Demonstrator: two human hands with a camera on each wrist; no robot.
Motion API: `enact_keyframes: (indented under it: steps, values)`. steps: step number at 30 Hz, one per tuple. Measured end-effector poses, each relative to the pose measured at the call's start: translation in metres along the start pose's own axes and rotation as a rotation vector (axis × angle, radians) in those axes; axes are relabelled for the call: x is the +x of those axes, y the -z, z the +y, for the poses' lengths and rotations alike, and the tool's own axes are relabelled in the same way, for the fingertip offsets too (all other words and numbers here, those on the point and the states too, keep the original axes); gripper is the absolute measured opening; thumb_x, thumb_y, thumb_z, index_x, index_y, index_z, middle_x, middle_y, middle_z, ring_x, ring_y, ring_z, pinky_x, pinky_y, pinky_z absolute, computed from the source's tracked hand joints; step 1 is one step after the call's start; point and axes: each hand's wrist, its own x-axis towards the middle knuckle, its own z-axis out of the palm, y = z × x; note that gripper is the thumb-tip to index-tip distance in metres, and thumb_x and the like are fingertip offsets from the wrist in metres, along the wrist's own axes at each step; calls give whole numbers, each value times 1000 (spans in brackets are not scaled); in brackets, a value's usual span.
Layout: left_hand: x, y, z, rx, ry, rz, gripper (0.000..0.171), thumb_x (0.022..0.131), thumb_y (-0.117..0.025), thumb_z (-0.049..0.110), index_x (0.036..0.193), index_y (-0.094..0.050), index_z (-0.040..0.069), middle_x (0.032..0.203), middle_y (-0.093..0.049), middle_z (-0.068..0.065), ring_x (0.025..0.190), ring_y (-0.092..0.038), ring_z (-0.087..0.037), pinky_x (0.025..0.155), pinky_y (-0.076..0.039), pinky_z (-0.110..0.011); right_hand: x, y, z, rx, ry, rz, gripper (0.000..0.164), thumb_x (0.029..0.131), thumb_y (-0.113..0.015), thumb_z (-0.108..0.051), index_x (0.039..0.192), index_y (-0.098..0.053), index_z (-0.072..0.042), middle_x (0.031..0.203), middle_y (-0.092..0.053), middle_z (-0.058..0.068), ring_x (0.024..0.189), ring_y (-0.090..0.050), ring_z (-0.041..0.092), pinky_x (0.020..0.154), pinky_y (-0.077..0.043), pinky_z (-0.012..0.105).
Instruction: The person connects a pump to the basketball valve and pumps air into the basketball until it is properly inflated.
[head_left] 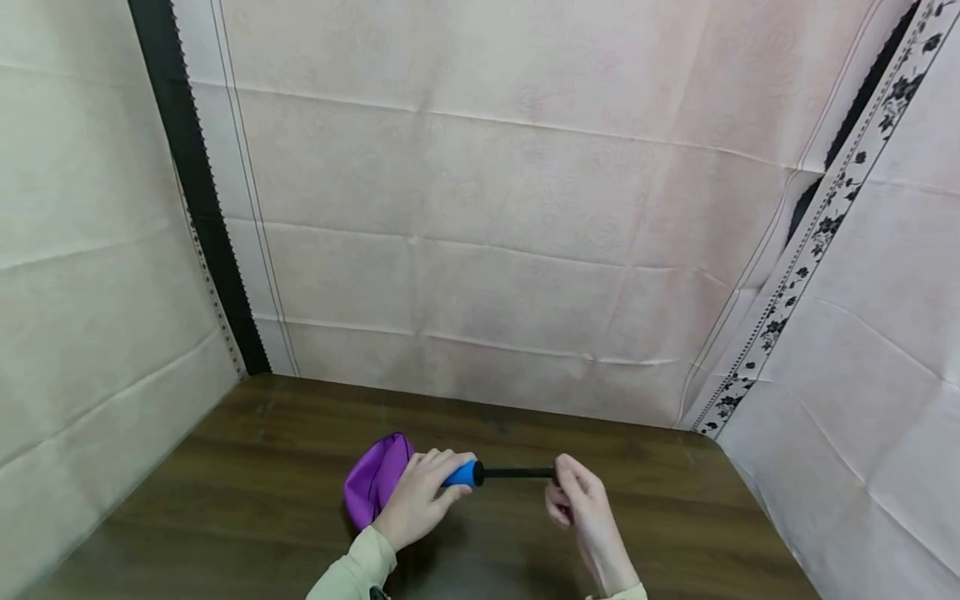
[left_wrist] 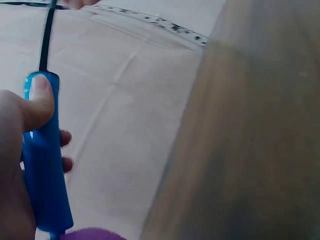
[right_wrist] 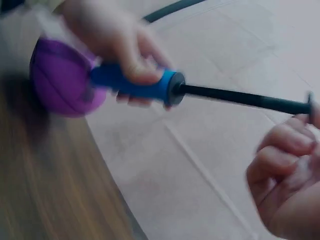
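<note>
A blue hand pump (head_left: 459, 475) lies level above the table, its black plunger rod (head_left: 517, 472) drawn out to the right. My left hand (head_left: 422, 498) grips the blue barrel, thumb along it in the left wrist view (left_wrist: 42, 102). The end of the rod is pinched by my right hand (head_left: 585, 508), its other fingers curled in the right wrist view (right_wrist: 285, 165). A purple ball (head_left: 372, 483), dented and looking soft, joins the pump's left end (right_wrist: 67, 80). The left hand hides where they meet in the head view.
Under the hands is a dark brown wooden table (head_left: 247, 467). Pale creased cloth (head_left: 480, 250) hangs behind it and at both sides. A black strip (head_left: 202, 183) runs down the back left corner, a floral border (head_left: 795, 292) down the right.
</note>
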Motion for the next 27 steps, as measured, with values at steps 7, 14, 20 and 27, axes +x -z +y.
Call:
enact_keyframes:
  steps: [7,14,20,27]
  values:
    - [-8,-11,-2,-100,-23,-72,37,95,-58,33,129,-58,19,110,-66,7,94,-53,-6,88,-38,-34,4,-35,32,8,-132,-87,37,105,-40,-35,77,-37,-11,61,-31,-7,46,-31,1,47,-28,18]
    - [1,-11,0,-162,23,-159,37,96,-53,42,131,-55,30,109,-63,13,94,-49,-3,88,-36,-35,3,-30,32,-13,-178,35,41,101,-48,-39,72,-39,-12,61,-33,-7,48,-29,3,48,-26,17]
    - [0,-7,-6,-318,138,-214,42,97,-52,40,137,-51,27,130,-61,4,117,-53,-18,100,-35,-46,-3,-22,4,48,84,126,42,105,-41,-29,68,-40,-9,56,-28,-6,46,-22,7,46,-12,30]
    - [-2,-9,-12,-415,175,-259,43,98,-53,37,139,-49,25,137,-56,-5,130,-45,-36,102,-34,-54,-9,-24,-8,-50,286,77,36,103,-43,-7,69,-35,3,55,-19,5,43,-18,21,41,-15,30]
